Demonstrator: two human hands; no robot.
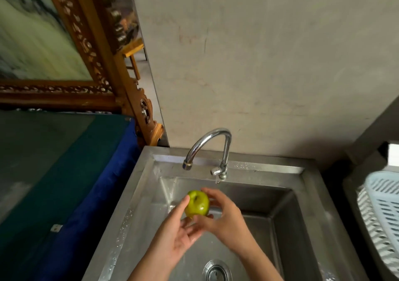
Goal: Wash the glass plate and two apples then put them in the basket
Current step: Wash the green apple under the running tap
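A green apple [198,203] is held over the steel sink [306,196], just below and in front of the tap's spout [187,165]. My left hand [172,233] cups it from below and the left, thumb on its side. My right hand [224,218] grips it from the right, fingers curled over the top. Both hands look wet. A white slotted plastic basket [382,207] stands to the right of the sink, partly cut off by the frame edge. The glass plate and the second apple are not in view.
A chrome gooseneck tap [212,142] rises from the sink's back rim, its handle [218,170] to the right. The drain [217,271] lies near the front of the basin. A blue-draped table [71,172] stands to the left, under a carved wooden frame [121,80].
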